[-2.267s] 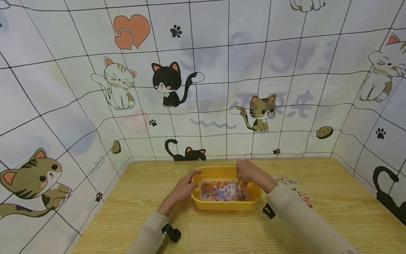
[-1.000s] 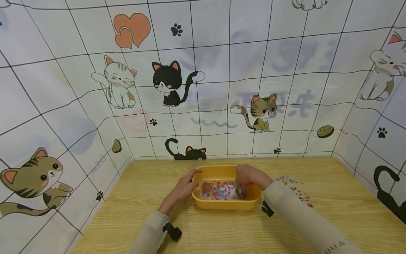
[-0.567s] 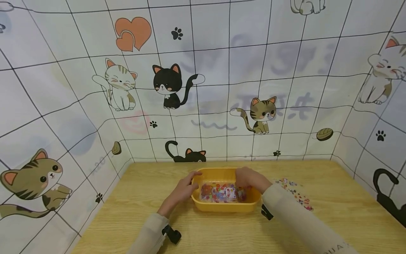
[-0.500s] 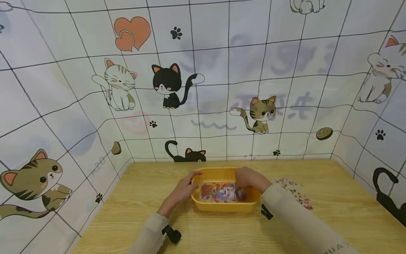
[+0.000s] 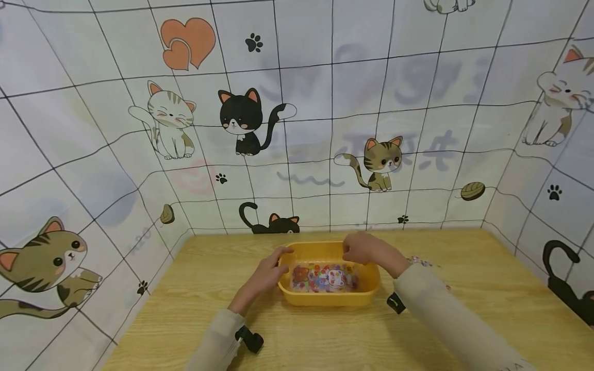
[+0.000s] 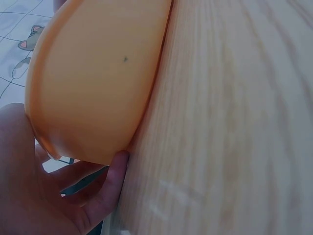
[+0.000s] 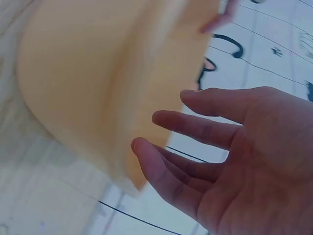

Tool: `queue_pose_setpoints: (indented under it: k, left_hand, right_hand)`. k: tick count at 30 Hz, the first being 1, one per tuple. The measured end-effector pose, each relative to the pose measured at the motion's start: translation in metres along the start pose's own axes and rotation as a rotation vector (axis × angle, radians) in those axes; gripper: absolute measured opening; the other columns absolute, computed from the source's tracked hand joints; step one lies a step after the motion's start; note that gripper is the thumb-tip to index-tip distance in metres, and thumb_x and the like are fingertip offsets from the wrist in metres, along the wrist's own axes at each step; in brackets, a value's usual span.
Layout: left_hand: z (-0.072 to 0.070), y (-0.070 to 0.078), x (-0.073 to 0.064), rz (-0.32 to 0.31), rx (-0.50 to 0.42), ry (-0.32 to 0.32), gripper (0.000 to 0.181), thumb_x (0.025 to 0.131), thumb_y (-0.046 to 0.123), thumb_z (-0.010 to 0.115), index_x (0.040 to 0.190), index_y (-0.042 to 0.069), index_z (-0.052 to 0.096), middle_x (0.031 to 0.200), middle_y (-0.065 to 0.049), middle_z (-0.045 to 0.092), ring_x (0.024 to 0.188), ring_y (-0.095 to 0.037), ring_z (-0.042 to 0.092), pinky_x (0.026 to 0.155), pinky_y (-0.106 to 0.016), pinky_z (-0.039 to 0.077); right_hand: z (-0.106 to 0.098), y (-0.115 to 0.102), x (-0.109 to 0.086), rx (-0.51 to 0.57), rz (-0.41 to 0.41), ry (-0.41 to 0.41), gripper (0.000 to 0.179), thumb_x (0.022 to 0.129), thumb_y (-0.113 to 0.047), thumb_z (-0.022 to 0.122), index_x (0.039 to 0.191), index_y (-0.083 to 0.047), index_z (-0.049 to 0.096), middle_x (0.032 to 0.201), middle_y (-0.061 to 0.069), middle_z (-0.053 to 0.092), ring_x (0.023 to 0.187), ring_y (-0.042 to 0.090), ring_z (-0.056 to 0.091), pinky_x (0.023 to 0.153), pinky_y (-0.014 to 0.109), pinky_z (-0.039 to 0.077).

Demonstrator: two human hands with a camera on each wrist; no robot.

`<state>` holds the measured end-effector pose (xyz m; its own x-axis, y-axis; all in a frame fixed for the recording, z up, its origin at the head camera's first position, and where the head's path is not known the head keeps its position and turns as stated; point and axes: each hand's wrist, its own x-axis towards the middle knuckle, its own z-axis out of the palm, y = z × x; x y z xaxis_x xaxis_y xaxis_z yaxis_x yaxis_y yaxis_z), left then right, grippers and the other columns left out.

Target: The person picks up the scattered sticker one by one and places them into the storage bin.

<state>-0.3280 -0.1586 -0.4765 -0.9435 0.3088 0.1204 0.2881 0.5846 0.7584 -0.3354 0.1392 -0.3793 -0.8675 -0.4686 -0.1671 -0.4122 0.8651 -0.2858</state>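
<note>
A yellow plastic basin (image 5: 329,299) stands on the table. Flat colourful cartoon pieces (image 5: 320,278), one a white animal face, lie in its bottom; their exact kind cannot be told. My left hand (image 5: 266,272) holds the basin's left end, thumb over the rim, and in the left wrist view its fingers bend round the outer wall. My right hand (image 5: 368,250) hovers over the far right rim. In the right wrist view, that hand (image 7: 220,161) has loosely bent fingers apart from each other, nothing between them, beside the blurred basin (image 7: 73,73).
Small colourful pieces (image 5: 422,262) lie scattered on the wooden table (image 5: 325,340) right of the basin, partly hidden by the right sleeve. A white cloth (image 5: 315,129) printed with cats and grid lines hangs behind and at both sides.
My right hand has risen from inside the basin to above its far right rim, the forearm shifting right over the scattered pieces. The left hand keeps its hold; the view shifts slightly.
</note>
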Motion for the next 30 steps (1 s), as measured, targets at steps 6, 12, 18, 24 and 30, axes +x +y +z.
queue_pose_setpoints:
  k: [6, 12, 18, 24, 30]
  left_hand:
    - [-0.001, 0.002, -0.001, -0.007, -0.006, -0.009, 0.05, 0.097, 0.014, 0.052, 0.147, 0.019, 0.053, 0.123, -0.013, 0.064, 0.063, -0.014, 0.041, 0.063, -0.031, 0.041]
    - [-0.001, 0.003, -0.002, -0.009, -0.008, -0.009, 0.05, 0.097, 0.015, 0.052, 0.147, 0.02, 0.053, 0.12, -0.013, 0.065, 0.061, -0.013, 0.038, 0.062, -0.03, 0.04]
    - [-0.003, 0.004, -0.002, -0.01, -0.006, 0.002, 0.05, 0.097, 0.015, 0.052, 0.146, 0.021, 0.054, 0.124, -0.012, 0.064, 0.061, -0.014, 0.037, 0.063, -0.031, 0.039]
    - [-0.004, 0.003, -0.002, -0.01, -0.001, 0.001, 0.049, 0.097, 0.014, 0.052, 0.146, 0.019, 0.054, 0.104, -0.013, 0.063, 0.061, -0.014, 0.037, 0.061, -0.03, 0.039]
    - [-0.003, 0.002, -0.002, -0.015, 0.0, -0.006, 0.05, 0.097, 0.014, 0.053, 0.146, 0.018, 0.054, 0.11, -0.019, 0.064, 0.064, -0.015, 0.039, 0.063, -0.032, 0.04]
  right_hand:
    - [-0.025, 0.009, -0.022, -0.042, -0.122, 0.052, 0.02, 0.099, -0.021, 0.064, 0.104, -0.006, 0.076, 0.104, 0.008, 0.074, 0.08, 0.016, 0.064, 0.078, 0.04, 0.055]
    - [-0.042, 0.029, -0.05, 0.016, -0.128, 0.093, 0.019, 0.101, -0.017, 0.063, 0.11, -0.005, 0.075, 0.103, 0.008, 0.074, 0.083, 0.017, 0.066, 0.074, 0.038, 0.055]
    - [-0.048, 0.053, -0.071, 0.055, -0.088, 0.12, 0.023, 0.1, -0.02, 0.065, 0.113, -0.003, 0.074, 0.098, 0.006, 0.074, 0.079, 0.015, 0.066, 0.071, 0.038, 0.056]
    - [-0.037, 0.081, -0.089, 0.136, -0.07, 0.128, 0.029, 0.099, -0.021, 0.066, 0.117, 0.001, 0.071, 0.104, 0.013, 0.075, 0.086, 0.02, 0.07, 0.072, 0.04, 0.058]
    - [-0.018, 0.113, -0.101, 0.305, -0.029, 0.137, 0.033, 0.1, -0.02, 0.065, 0.121, 0.006, 0.067, 0.107, 0.018, 0.074, 0.085, 0.02, 0.069, 0.068, 0.036, 0.058]
